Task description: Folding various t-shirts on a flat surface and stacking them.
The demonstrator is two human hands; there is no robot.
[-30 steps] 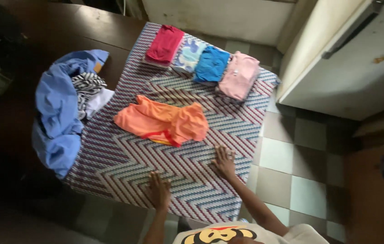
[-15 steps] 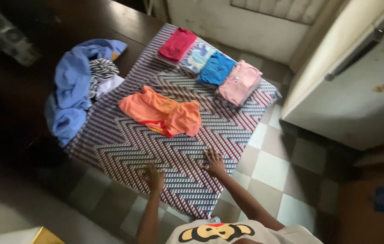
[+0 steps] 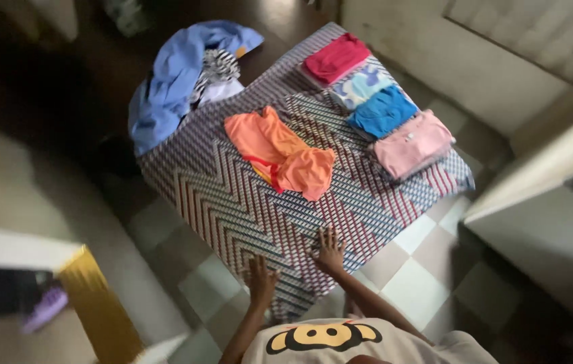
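Bench (image 3: 185,195): covered by a zigzag-patterned cloth (image 3: 340,216) in red, white and blue, hanging over the near edge. Everything sits on that.

Blue garment heap (image 3: 165,87): far left corner, crumpled, spilling off the bench edge. A black-and-white striped piece (image 3: 219,64) and a white one are tucked into it.

Orange garment (image 3: 280,152): unfolded, roughly mid-bench, lying loose with its long axis running from far left to near right. A red trim line shows near its lower part.

Folded stack row along the far right edge, touching one another: red (image 3: 336,57), pale blue patterned (image 3: 365,86), bright blue (image 3: 382,111), pink (image 3: 413,143).

Right hand (image 3: 329,251): flat on the cloth near the near edge, fingers spread, palm down, gripping nothing.

Left hand (image 3: 259,278): also flat at the near edge, just left of the right one, fingers spread, nothing held.

Key relation: orange garment lies straight ahead of both hands, away from the body, apart from them with bare cloth between. Its near right end points towards the right hand, which is the nearer of the two.

Floor: checked tiles (image 3: 408,263) below the near right corner.
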